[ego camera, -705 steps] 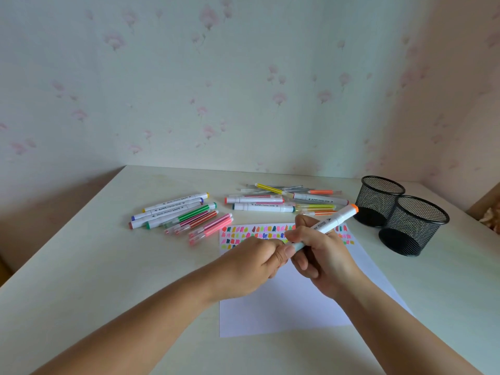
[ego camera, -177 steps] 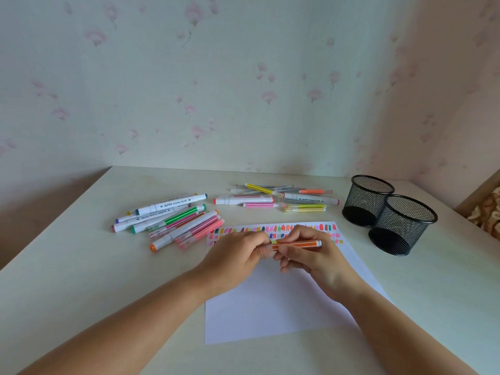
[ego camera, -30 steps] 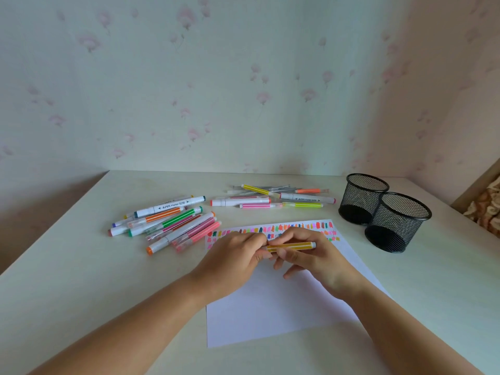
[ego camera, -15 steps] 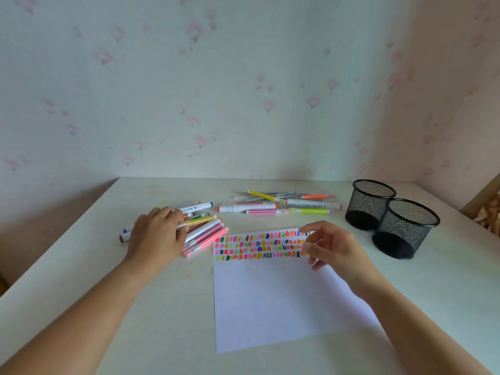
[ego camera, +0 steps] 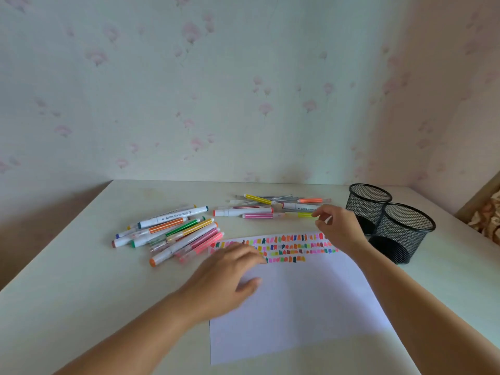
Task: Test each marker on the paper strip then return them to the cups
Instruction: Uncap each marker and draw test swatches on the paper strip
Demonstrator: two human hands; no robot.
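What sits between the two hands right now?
In the head view, only rows of colour swatches on the paper lie between the left hand and the right hand; no marker lies in that stretch.

One head-worn wide-angle view looks forward and down, apparently close, across the table (ego camera: 67,280) toward the wall (ego camera: 189,77).

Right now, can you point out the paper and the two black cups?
paper (ego camera: 297,315), head view, bare white middle.
nearer black cup (ego camera: 408,239), head view, mesh wall.
farther black cup (ego camera: 370,207), head view, mesh wall.
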